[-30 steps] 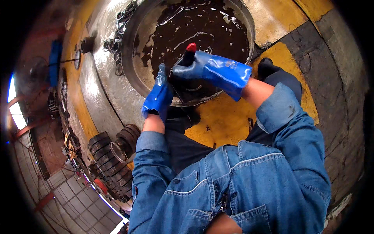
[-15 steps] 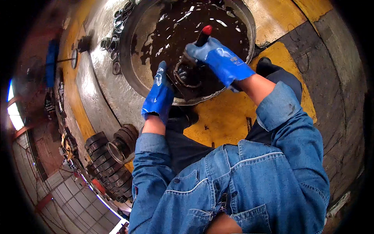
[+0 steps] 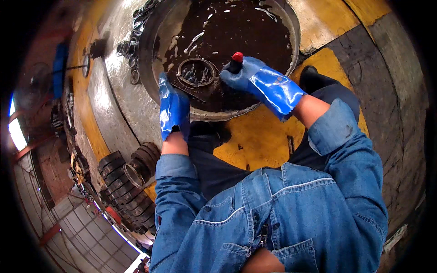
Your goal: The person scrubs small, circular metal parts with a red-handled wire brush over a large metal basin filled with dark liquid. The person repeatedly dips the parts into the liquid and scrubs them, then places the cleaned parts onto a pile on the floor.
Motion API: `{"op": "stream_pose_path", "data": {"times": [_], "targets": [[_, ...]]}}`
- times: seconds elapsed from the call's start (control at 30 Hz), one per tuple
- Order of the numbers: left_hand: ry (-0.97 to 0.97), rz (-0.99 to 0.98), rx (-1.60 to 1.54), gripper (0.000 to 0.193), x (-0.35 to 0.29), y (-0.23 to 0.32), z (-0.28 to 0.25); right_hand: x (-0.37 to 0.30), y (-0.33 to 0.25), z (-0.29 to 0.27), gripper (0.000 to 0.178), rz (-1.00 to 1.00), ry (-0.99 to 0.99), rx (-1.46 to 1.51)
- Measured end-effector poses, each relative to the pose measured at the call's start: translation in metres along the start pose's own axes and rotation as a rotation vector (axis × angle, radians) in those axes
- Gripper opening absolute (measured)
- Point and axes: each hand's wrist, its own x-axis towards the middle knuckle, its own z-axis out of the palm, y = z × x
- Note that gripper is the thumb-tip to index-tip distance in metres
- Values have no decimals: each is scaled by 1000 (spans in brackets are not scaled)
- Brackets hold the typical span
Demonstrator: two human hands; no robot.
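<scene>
In a wide round metal basin (image 3: 146, 73) of dark liquid lies a round metal part (image 3: 215, 75), its ring-shaped opening facing up and dark fluid glistening inside. My left hand (image 3: 174, 107), in a blue rubber glove, holds the part by its left side, fingers long against it; the thumb is hidden. My right hand (image 3: 248, 75), gloved alike, is closed around a dark-handled tool with a red end (image 3: 237, 57), just right of the ring. The tool's lower end is hidden by the hand and the liquid.
Several small metal rings (image 3: 132, 54) stand left of the basin. Stacked dark round parts (image 3: 123, 186) and a cylindrical metal part (image 3: 143, 166) sit nearer, by my left arm. Yellow floor plate (image 3: 255, 145) lies between my legs; my right shoe (image 3: 312, 77) is beside the basin.
The round part has moved left with my left hand and its opening now faces up more squarely. My right hand with the tool has come slightly lower and nearer to me.
</scene>
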Motion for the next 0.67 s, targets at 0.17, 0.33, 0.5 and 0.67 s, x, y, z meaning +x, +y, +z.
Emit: {"op": "stream_pose_path", "data": {"times": [0.17,0.33,0.5,0.67], "targets": [[50,43,180,46,-3,0,-6,21,5,-14,37,76,42,157],[54,74,263,50,5,-7,-9,17,2,12,38,-255,-242,408],[60,123,367,54,7,-12,-22,0,-13,-9,32,-112,-9,-26],[144,4,275,59,-11,2,-14,33,20,-9,42,-16,367,21]]}}
